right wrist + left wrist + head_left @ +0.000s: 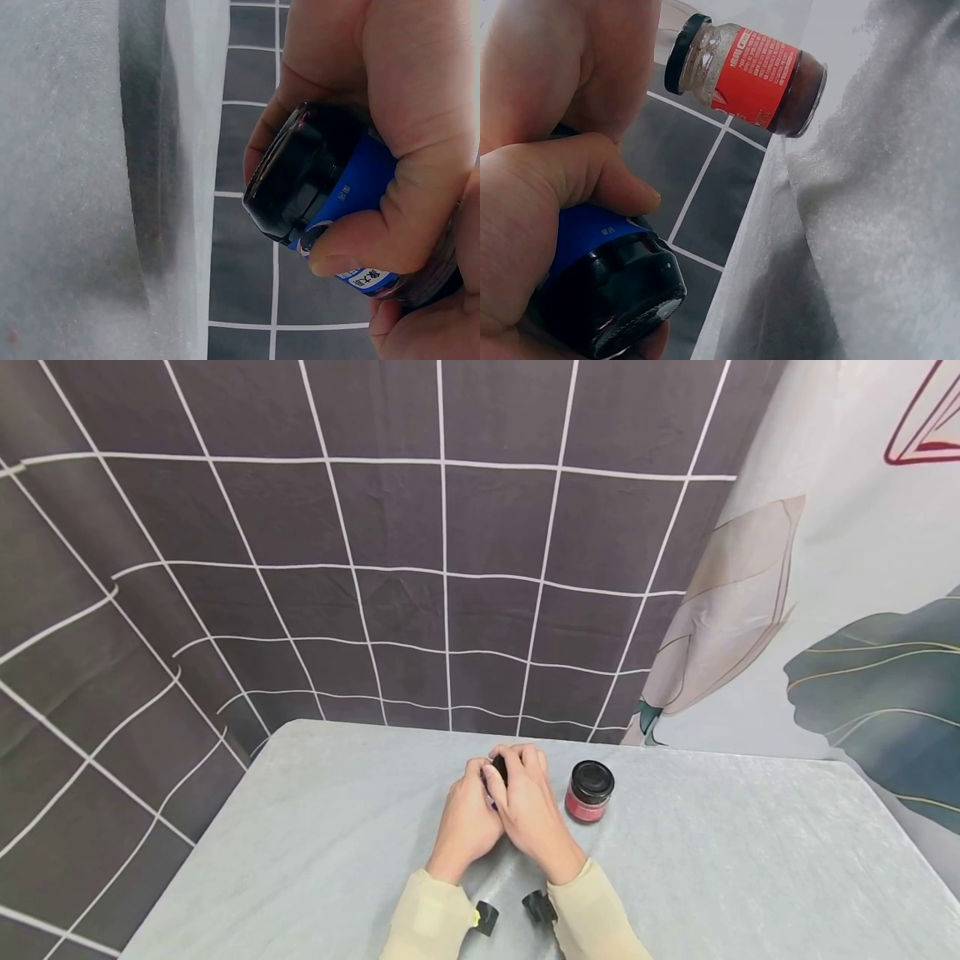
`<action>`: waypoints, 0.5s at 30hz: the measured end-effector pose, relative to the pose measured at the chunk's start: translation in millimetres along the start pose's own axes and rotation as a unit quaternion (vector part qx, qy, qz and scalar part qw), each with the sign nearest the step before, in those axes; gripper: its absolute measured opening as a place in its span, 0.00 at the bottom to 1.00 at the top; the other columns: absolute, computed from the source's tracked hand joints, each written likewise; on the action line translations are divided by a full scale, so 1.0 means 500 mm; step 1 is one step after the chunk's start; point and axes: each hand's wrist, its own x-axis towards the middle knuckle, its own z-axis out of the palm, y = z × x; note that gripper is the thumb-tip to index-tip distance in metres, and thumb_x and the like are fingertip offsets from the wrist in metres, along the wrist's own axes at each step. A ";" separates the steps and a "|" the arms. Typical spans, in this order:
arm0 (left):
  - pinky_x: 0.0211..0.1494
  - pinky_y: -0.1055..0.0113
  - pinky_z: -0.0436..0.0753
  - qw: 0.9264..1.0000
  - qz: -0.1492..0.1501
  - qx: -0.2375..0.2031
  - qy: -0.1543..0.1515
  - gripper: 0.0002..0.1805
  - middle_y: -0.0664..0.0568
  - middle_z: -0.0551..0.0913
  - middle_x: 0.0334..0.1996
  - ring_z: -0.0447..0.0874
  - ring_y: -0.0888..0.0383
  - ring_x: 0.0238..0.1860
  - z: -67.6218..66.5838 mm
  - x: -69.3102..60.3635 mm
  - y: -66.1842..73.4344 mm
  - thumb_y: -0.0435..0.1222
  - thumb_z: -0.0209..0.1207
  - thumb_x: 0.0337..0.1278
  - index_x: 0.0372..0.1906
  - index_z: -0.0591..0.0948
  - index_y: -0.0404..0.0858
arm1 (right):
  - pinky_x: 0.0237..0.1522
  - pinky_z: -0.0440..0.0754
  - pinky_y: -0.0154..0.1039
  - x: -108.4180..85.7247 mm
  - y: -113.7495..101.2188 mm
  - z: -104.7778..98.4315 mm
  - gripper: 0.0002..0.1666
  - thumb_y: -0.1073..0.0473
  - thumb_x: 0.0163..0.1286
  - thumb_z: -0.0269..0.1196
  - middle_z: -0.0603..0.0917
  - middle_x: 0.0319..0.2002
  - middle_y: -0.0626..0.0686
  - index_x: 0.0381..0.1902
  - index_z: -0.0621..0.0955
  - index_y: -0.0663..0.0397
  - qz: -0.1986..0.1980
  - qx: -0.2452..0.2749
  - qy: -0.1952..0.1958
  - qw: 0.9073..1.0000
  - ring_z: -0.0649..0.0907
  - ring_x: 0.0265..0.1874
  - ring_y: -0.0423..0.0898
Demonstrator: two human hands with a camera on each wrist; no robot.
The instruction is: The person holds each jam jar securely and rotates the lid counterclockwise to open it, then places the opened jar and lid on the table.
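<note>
Both hands hold a dark jar with a blue label (499, 767) above the table; it lies tilted on its side. My left hand (468, 822) (517, 225) (420, 150) curls round its body, the thumb across the blue label (356, 195). At the jar's other end my right hand (529, 810) (570, 60) (439, 334) has its fingers bent round it, and hides most of that end. The dark glass base (615, 292) faces out past the left hand. Whether the lid is on is hidden.
A jar with a black lid and red label (588, 792) (754, 75) stands upright on the grey cloth-covered table (337, 827), right of the hands. A dark gridded curtain (390, 510) hangs behind, a pale leaf-patterned one (750, 693) at the right. Small black devices sit at both wrists.
</note>
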 end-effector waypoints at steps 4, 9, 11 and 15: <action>0.46 0.53 0.83 1.000 0.000 0.000 -0.002 0.18 0.41 0.84 0.41 0.86 0.45 0.43 0.000 0.000 -0.001 0.36 0.61 0.63 0.52 0.74 0.29 | 0.51 0.73 0.50 -0.001 0.000 0.000 0.14 0.54 0.77 0.57 0.75 0.44 0.56 0.49 0.81 0.58 -0.001 -0.001 -0.001 1.000 0.72 0.46 0.54; 0.45 0.53 0.83 1.000 0.002 0.000 -0.003 0.18 0.42 0.84 0.41 0.86 0.45 0.42 -0.001 0.001 -0.001 0.36 0.60 0.63 0.52 0.74 0.30 | 0.51 0.72 0.50 -0.001 0.000 0.000 0.13 0.55 0.77 0.57 0.74 0.44 0.56 0.49 0.81 0.58 -0.002 -0.004 -0.003 1.000 0.72 0.45 0.54; 0.46 0.53 0.83 1.000 0.004 0.001 -0.002 0.17 0.41 0.84 0.41 0.86 0.45 0.43 -0.001 0.001 -0.002 0.36 0.60 0.63 0.52 0.74 0.30 | 0.51 0.72 0.50 -0.001 0.000 0.000 0.13 0.55 0.77 0.57 0.74 0.44 0.56 0.49 0.81 0.57 -0.001 -0.005 -0.005 1.000 0.72 0.46 0.54; 0.46 0.52 0.83 1.000 0.005 0.002 -0.001 0.17 0.41 0.84 0.41 0.86 0.44 0.43 0.000 0.000 -0.003 0.36 0.60 0.63 0.52 0.75 0.30 | 0.50 0.73 0.50 -0.001 -0.001 -0.001 0.13 0.54 0.77 0.56 0.74 0.44 0.56 0.49 0.81 0.56 0.001 -0.007 -0.009 1.000 0.72 0.45 0.55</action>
